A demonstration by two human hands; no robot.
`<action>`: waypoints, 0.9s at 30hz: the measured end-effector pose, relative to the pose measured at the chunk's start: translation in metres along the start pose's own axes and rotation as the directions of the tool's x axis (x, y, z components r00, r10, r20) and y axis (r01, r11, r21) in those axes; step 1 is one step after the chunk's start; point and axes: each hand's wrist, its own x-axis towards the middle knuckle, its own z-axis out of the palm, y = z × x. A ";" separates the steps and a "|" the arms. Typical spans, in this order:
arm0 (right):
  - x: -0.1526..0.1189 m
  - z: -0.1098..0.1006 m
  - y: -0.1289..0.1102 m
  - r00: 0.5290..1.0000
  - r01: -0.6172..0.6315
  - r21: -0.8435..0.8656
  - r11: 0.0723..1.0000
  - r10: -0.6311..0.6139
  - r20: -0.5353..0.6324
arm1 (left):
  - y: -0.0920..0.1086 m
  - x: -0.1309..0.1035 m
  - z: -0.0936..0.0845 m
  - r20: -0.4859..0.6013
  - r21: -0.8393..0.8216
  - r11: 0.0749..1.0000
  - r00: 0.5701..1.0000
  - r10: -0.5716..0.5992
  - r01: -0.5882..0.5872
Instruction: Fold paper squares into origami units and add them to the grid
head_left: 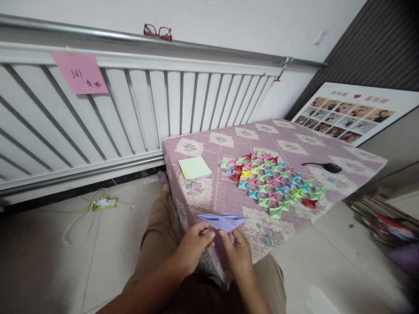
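A purple sheet of origami paper (225, 223), folded into a wide boat-like shape with two long side points, is held up over the near edge of the table. My right hand (240, 253) pinches its lower edge, with the thumb on the near face. My left hand (194, 246) is closed, its curled fingers at the paper's lower left side; part of that grip is hidden. Beyond the hands, many small folded paper pieces (263, 189) in green, pink, red, blue and yellow stand in slanting rows. To their left lies a stack of pale green square paper (195, 168).
A patterned pink cloth covers the table (225, 192). On its right side lies a black object with a thin tail (332, 167). A white radiator (183, 100) borders the far side, with glasses (157, 32) on the pipe above. A photo board (353, 113) leans at the right.
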 end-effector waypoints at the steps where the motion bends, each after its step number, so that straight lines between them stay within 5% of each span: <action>1: -0.001 0.001 -0.003 1.000 0.018 -0.010 1.000 -0.018 -0.009 | 0.003 -0.001 0.002 0.022 -0.079 0.997 1.000 -0.002 0.003; 5: -0.006 0.003 -0.008 0.996 0.085 -0.053 0.995 -0.085 0.003 | 0.012 -0.006 0.008 0.043 -0.282 0.959 0.999 -0.022 0.033; 12: -0.009 0.005 -0.012 0.988 0.146 -0.076 0.986 -0.142 0.061 | 0.013 -0.008 0.006 0.067 -0.272 0.962 0.998 0.007 0.011; 16: -0.002 -0.005 -0.011 0.980 0.121 -0.081 0.989 -0.106 0.166 | 0.012 -0.006 -0.006 0.017 -0.137 0.990 0.999 0.036 -0.033; 22: 0.007 -0.034 -0.014 0.996 -0.083 0.063 0.995 0.084 -0.011 | 0.026 -0.007 -0.020 -0.053 0.151 0.988 0.998 0.024 -0.016; 27: 0.012 -0.047 -0.045 0.995 0.013 0.004 1.000 -0.014 0.102 | 0.037 -0.011 -0.021 -0.009 0.265 0.963 0.999 0.045 -0.041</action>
